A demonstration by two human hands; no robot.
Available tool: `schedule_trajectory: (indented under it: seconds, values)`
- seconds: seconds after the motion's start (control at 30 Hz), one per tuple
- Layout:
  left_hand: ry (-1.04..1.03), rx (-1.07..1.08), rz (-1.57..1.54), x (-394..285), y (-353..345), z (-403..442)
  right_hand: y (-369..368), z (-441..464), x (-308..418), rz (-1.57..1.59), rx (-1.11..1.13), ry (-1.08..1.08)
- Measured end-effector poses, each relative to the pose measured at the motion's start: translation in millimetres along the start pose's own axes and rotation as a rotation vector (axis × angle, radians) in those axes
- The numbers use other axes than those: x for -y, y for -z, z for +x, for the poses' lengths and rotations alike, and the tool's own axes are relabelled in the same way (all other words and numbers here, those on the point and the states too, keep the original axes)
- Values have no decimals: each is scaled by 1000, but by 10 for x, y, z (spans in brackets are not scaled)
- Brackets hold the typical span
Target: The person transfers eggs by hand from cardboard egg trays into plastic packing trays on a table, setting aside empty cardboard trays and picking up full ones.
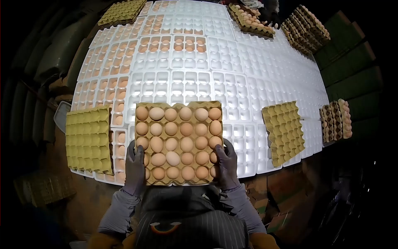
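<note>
Between my two gloved hands is a yellow-brown pulp egg tray (179,107) filled with brown eggs (171,144). My left hand (135,168) grips its left edge, thumb on top near the eggs. On the opposite edge my right hand (227,166) is closed the same way; the fingers of both hands are partly hidden below the tray. Under and beyond it, white foam egg trays (188,85) cover the table. Many cells at the left hold eggs (120,84), while those at the middle and right show bare cups.
Empty pulp trays lie at the left (88,139), right (284,133) and far left (121,12). Egg-filled pulp tray stacks stand at the back (251,20), far right (304,30) and right edge (336,120). Part of another person shows at the back. Cardboard lies on the floor (286,184).
</note>
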State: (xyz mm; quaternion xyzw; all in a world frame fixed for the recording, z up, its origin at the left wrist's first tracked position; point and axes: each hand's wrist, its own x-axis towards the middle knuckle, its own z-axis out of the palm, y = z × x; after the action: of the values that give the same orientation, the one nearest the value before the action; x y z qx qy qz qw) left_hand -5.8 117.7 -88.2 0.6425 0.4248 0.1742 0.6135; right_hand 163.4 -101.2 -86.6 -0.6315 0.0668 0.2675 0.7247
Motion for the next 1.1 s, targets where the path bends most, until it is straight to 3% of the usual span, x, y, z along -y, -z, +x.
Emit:
schedule_trajectory:
  seconds: [0.1, 0.2, 0.3, 0.4, 0.43, 0.47, 0.5, 0.57, 0.6, 0.63, 0.67, 0.7, 0.77, 0.8, 0.83, 0.9, 0.97, 1.0, 1.03, 1.07, 1.1]
  values:
    - [68, 6, -48, -217, -533, -306, 570, 88, 324, -62, 6, 38]
    - [-3, 76, 73, 88, -1137, -486, 1212, 306, 548, -214, -5, 129]
    - [201, 43, -101, 80, -1732, -558, 1677, 562, 516, -212, -62, 113]
    - [127, 23, -46, 286, -1874, -522, 1967, 751, 474, -302, -20, 84]
    - [20, 120, 41, 306, -1760, -450, 2003, 792, 466, -293, -3, 70]
    - [77, 165, 50, 315, -1657, -406, 2027, 829, 454, -296, 1, 60]
    - [133, 210, 61, 135, -1559, -350, 2036, 859, 438, -837, -20, 531]
    - [-132, 107, 345, -206, -1444, -106, 1813, 860, 525, -1203, 4, 927]
    - [-275, 74, 499, -330, -1397, 38, 1467, 844, 683, -1042, 42, 837]
    - [-448, 124, 669, -408, -1373, 245, 1209, 876, 760, -957, 235, 663]
    - [-610, 155, 776, -451, -1428, 438, 943, 1009, 817, -1090, 442, 971]
    - [-773, 184, 877, -481, -1507, 593, 700, 1175, 685, -1086, 454, 981]
    - [-852, 266, 962, -264, -1621, 918, 317, 1621, 377, -1331, 607, 1180]
    - [-944, 336, 1058, -286, -1654, 974, 193, 1675, 391, -1310, 644, 1147]
    - [-947, 342, 1052, -298, -1636, 989, 193, 1663, 449, -1316, 639, 1142]
    - [-589, 469, 745, -364, -1566, 967, 215, 1608, 718, -978, 679, 478]
    - [-61, 385, -66, -358, -1451, 906, 300, 1619, 915, -539, 684, 252]
    - [223, 393, -424, -504, -1387, 820, 312, 1632, 875, -737, 731, 324]
    - [231, 395, -423, -480, -1394, 763, 222, 1547, 923, -934, 773, 395]
    - [49, 466, 97, -468, -1429, 702, 155, 1402, 1003, -1351, 842, 334]
    - [-142, 511, 619, -468, -1474, 639, 112, 1327, 857, -1624, 890, 502]
